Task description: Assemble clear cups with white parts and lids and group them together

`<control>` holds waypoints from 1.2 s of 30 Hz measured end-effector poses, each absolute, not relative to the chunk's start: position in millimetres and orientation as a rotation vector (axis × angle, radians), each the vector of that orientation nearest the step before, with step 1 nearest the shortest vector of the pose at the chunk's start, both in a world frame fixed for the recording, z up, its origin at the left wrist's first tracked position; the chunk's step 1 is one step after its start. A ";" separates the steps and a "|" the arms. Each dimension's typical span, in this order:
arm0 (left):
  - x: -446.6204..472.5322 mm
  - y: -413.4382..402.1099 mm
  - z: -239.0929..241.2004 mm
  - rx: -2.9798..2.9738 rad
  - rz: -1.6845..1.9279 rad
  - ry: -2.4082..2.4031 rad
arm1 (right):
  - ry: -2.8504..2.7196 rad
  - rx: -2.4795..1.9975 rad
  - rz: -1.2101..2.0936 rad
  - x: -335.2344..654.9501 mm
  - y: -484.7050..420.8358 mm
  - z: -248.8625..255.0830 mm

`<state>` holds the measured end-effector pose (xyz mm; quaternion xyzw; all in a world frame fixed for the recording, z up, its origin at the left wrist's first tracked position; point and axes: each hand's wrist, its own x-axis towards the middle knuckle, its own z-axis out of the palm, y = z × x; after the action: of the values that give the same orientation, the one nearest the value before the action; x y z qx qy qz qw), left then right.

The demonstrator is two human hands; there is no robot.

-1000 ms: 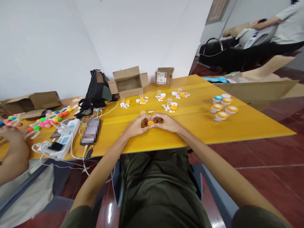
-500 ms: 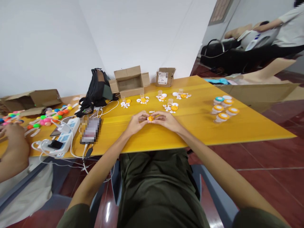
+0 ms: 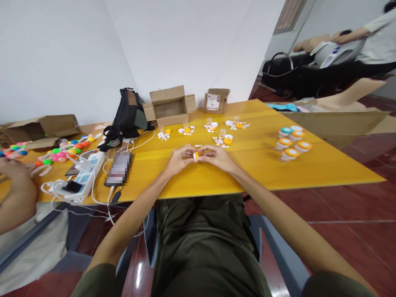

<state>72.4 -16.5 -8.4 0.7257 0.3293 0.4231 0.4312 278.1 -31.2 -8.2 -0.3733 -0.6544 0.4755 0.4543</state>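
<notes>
Between my fingertips, just above the near part of the yellow table [image 3: 173,181], is a small orange and white cap [image 3: 196,156]. My left hand [image 3: 178,159] pinches it from the left, and my right hand [image 3: 218,157] grips its other side. Beyond my fingers lies a small white piece [image 3: 198,145]. Further back are several small groups of parts, each with a clear cup [image 3: 222,133], an orange ring [image 3: 227,141] and white pieces. At the right stand several clear jars with orange, white or teal lids [image 3: 290,152].
Left of my arm lie a phone [image 3: 118,169] and a power strip [image 3: 88,175] with tangled cables. A black backpack [image 3: 122,117] and open cardboard boxes [image 3: 170,111] stand at the back. A co-worker's arm [image 3: 18,189] is at far left, by colourful balls [image 3: 58,156].
The cap has turned between my fingers, so its white part now shows toward me below the orange. My hands stay in nearly the same place.
</notes>
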 end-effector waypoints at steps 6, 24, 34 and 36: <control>72.2 -16.4 -10.2 1.790 1.055 0.849 | -1.628 -0.905 1.144 276.1 -33.3 -6.6; 73.6 -22.5 -9.5 2.002 1.127 0.811 | -1.587 -0.958 1.214 276.8 -32.7 -8.0; 74.5 -25.6 -7.3 2.253 1.131 0.826 | -1.599 -0.963 1.258 274.3 -34.7 -4.9; 74.7 -26.0 -6.3 2.269 1.124 0.842 | -1.646 -0.966 1.172 272.9 -35.3 -6.1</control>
<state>74.7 -26.0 -6.3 0.8267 0.3066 0.4094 0.2344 272.9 -35.3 -6.1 -0.3881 -0.6616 0.4710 0.4358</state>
